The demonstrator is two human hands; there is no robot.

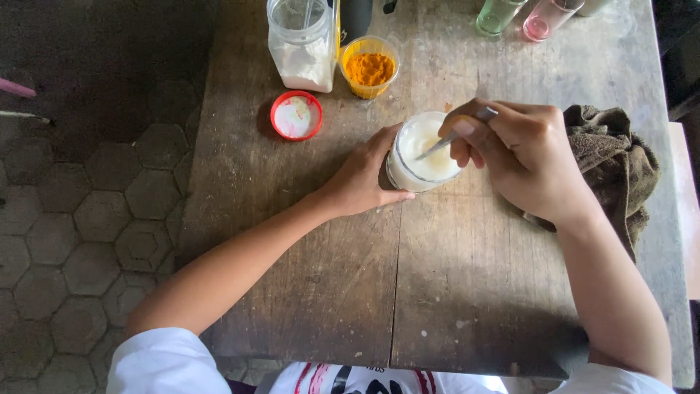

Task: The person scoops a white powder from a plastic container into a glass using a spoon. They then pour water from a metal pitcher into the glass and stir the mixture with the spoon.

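A glass (423,155) full of white liquid stands mid-table on the wooden table (350,277). My left hand (362,179) wraps around the glass's left side and base. My right hand (521,153) grips a metal spoon (456,135) whose bowl dips into the white liquid.
A red lid (296,115) lies upturned left of the glass. Behind it stand a clear jar of white powder (302,44) and a small cup of orange powder (370,67). Green (497,14) and pink (545,20) glasses stand at the far edge. A brown cloth (616,164) lies at right.
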